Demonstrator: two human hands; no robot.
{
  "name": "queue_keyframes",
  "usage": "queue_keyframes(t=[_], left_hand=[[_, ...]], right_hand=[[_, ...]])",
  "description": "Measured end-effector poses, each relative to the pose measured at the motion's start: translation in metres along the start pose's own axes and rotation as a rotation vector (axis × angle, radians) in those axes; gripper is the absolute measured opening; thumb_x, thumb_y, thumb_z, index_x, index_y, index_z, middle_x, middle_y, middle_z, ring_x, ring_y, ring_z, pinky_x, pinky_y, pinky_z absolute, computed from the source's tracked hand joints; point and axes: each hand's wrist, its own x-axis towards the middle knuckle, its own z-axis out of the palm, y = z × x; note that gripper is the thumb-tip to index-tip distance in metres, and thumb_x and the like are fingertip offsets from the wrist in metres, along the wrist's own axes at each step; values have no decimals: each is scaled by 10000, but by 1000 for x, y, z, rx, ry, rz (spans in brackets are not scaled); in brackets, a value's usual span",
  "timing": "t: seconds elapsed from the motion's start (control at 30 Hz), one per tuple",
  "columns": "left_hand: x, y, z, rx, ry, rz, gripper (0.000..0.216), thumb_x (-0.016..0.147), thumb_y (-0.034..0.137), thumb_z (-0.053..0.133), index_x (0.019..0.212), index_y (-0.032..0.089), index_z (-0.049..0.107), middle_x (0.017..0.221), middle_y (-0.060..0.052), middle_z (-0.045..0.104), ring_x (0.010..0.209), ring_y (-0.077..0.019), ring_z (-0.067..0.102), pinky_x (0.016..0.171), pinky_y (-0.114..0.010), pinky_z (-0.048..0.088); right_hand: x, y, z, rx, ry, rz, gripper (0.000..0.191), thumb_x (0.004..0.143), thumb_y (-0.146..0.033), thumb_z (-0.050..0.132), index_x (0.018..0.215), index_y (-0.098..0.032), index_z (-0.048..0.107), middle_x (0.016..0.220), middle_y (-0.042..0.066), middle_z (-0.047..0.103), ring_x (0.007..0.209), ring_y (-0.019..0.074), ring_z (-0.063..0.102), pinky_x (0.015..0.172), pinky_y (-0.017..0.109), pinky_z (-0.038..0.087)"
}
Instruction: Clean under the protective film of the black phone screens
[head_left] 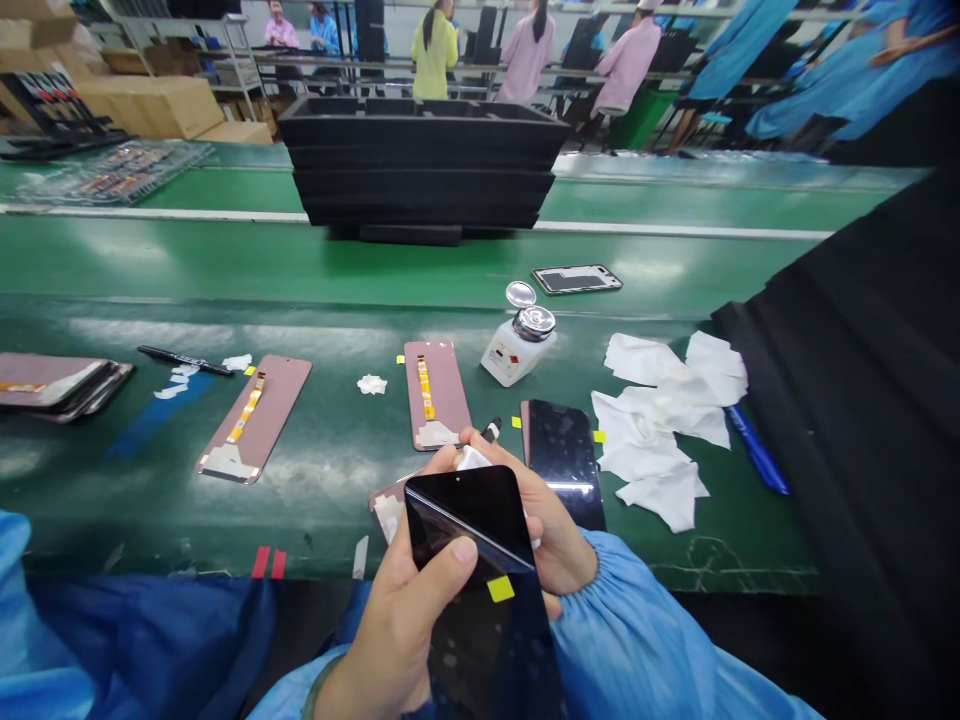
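Observation:
My left hand (405, 600) is closed around a black phone screen (487, 635), thumb pressed on its glass. The screen is tilted toward me and carries a yellow tab. At its far edge my right hand (555, 520) pinches a white wipe (474, 458); most of its fingers are hidden behind the screen. Under my hands, a pinkish screen panel (388, 510) is partly covered. Beyond them lies another panel (439, 395) with an orange flex cable. Right of my right hand, a dark screen (566, 460) with yellow tabs rests on the green bench.
A white dispenser bottle (517, 348) stands with its lid flipped up. White wipes (660, 430) and a blue pen (759, 452) lie at right. At left are a panel (255, 420), a black pen (185, 361) and stacked panels (60, 385). Black trays (424, 170) stand behind; people work beyond.

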Motion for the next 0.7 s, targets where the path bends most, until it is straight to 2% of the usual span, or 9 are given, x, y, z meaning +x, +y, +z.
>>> queue_keyframes(t=[0.17,0.33,0.47,0.6,0.7], left_hand=[[0,1,2,12,22,-24,880,872,208,601,1517,315,12,1039,-75,735,960,-292,700,878,-471,541],[1,1,2,-24,13,24,857,880,182,578,1519,298,19,1024,-85,737,967,-283,698,896,-478,530],[0,1,2,7,47,26,850,880,185,580,1518,311,33,1026,-83,738,934,-276,709,894,-479,532],[1,2,3,34,78,42,854,863,204,614,1521,295,78,1076,-85,726,1005,-276,683,929,-453,514],[0,1,3,30,86,47,862,851,202,629,1520,301,94,1134,-92,704,1046,-283,665,940,-453,506]], right_hand=[[2,-1,-1,38,-39,28,299,685,-360,806,741,-154,596,406,-106,504,237,-20,265,235,62,205],[3,-1,-2,71,-21,70,275,713,-345,785,732,-150,593,417,-104,514,239,-24,264,244,64,229],[4,2,-1,42,21,7,285,715,-362,789,788,-153,609,454,-101,527,270,-20,328,275,59,267],[5,1,1,30,52,-4,299,702,-358,800,750,-147,593,484,-81,536,333,4,425,322,74,339],[5,0,3,-8,19,-6,314,709,-375,788,730,-148,572,462,-85,514,301,-3,354,291,81,294]])
